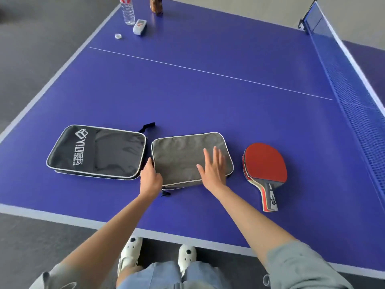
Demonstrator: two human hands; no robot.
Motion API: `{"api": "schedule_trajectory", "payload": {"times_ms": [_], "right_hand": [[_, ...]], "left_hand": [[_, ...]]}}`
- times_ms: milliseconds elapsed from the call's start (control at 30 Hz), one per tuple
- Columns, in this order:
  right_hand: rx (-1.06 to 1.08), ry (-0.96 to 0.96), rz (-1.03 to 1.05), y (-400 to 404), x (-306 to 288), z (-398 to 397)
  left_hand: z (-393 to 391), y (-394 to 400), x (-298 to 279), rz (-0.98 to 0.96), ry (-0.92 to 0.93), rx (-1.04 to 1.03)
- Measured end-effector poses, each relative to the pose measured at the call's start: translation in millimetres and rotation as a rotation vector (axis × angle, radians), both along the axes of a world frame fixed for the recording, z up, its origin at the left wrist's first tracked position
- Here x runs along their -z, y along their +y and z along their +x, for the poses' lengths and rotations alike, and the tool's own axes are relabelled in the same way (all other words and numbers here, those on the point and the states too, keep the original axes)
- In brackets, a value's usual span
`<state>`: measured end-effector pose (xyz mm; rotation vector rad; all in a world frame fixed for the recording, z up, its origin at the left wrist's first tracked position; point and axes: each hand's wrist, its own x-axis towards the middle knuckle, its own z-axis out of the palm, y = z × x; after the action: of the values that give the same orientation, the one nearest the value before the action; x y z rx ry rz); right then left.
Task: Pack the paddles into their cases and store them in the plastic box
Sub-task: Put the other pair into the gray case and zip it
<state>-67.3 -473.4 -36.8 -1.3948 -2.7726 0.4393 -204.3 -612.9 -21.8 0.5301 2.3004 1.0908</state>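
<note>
Grey case [187, 158]: lies flat near my edge of the table [208, 101], plain side up, between the black case and the paddles. Its zip pull [165, 193] sticks out at the near left corner. I judge this the step in hand: readying this case to open it, nothing yet packed.

Left hand [150, 177]: at the case's near left corner, fingers curled over the edge, gripping it; what the fingertips do underneath I cannot tell.

Right hand [213, 170]: laid flat on the right half of the case, fingers straight and spread, pressing it down, grasping nothing. Both forearms reach forward from the near edge, sleeves pushed up to the elbows.

Next move, as I judge it: find the zip pull with the left fingers and run it round while the right palm pins the case, then reach right for a paddle.

Paddles [265, 170]: a stack, red rubber up, handles toward me, just right of the grey case, apart from it.

Black case [96, 152]: printed side up, just left of the grey case, loop [148, 127] at its far corner; appears closed.

Plastic box: not in view.

Far corner: bottle [127, 11], a brown item [155, 5], a small white device [140, 27], a cap [118, 36]. Net [345, 65] at right.
</note>
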Motion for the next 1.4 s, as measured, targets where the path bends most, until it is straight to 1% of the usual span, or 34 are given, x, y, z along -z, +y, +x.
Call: {"api": "schedule_trajectory", "payload": {"times_ms": [67, 133, 200, 300, 433, 567, 633, 733, 800, 900, 967, 1033, 1100, 1233, 1300, 1333, 1400], "right_hand": [[-0.173, 0.045, -0.09, -13.3, -1.9, -6.5], [-0.302, 0.044, -0.162, -28.0, -0.4, -11.5], [-0.376, -0.02, -0.17, -37.1, 5.1, -12.0], [-0.428, -0.093, -0.148, -37.8, 13.2, -7.6], [-0.441, -0.058, -0.136, -34.3, 13.3, -4.7], [-0.373, -0.043, -0.15, -44.5, 8.9, -16.0], [-0.338, -0.067, -0.2, -54.9, 4.3, -31.7], [-0.28, -0.131, -0.251, -71.3, 1.1, -48.8], [-0.267, -0.175, -0.222, -76.0, 2.8, -52.7], [-0.274, -0.199, -0.17, -75.7, 7.1, -51.6], [-0.275, -0.196, -0.138, -75.6, 10.2, -50.3], [-0.27, -0.183, -0.117, -75.6, 12.1, -50.2], [-0.273, -0.18, -0.107, -74.6, 13.4, -49.7], [-0.296, -0.194, -0.098, -67.4, 14.1, -42.2], [-0.327, -0.198, -0.094, -64.4, 14.4, -34.8], [-0.353, -0.204, -0.09, -63.4, 14.3, -29.5], [-0.412, -0.219, -0.065, -61.3, 15.5, -16.2]], "left_hand": [[20.5, -6.8, -2.5, 0.028, -0.111, -0.119], [38.1, -20.1, -0.8, 0.067, -0.182, -0.167], [47.5, -33.4, 5.4, 0.078, -0.135, -0.143], [46.5, -42.7, 11.9, 0.058, -0.045, -0.11], [32.9, -40.3, 14.1, 0.063, -0.036, -0.125], [21.5, -42.6, 15.3, 0.028, -0.017, -0.095], [16.3, -43.5, 15.4, 0.004, 0.003, -0.07], [10.1, -43.2, 15.6, -0.05, 0.069, 0.001], [3.8, -42.8, 15.6, -0.081, 0.138, 0.085], [-6.4, -42.2, 18.5, -0.063, 0.138, 0.212], [-5.6, -42.2, 22.0, -0.041, 0.113, 0.2], [-0.5, -42.0, 25.3, -0.013, 0.085, 0.13], [3.2, -41.7, 29.0, 0.0, 0.096, 0.117], [3.6, -46.2, 33.2, -0.023, 0.197, 0.206], [-1.8, -47.6, 29.4, -0.03, 0.211, 0.248], [-5.9, -46.5, 27.0, -0.049, 0.227, 0.307], [-11.9, -41.6, 19.0, -0.113, 0.339, 0.507]]}}
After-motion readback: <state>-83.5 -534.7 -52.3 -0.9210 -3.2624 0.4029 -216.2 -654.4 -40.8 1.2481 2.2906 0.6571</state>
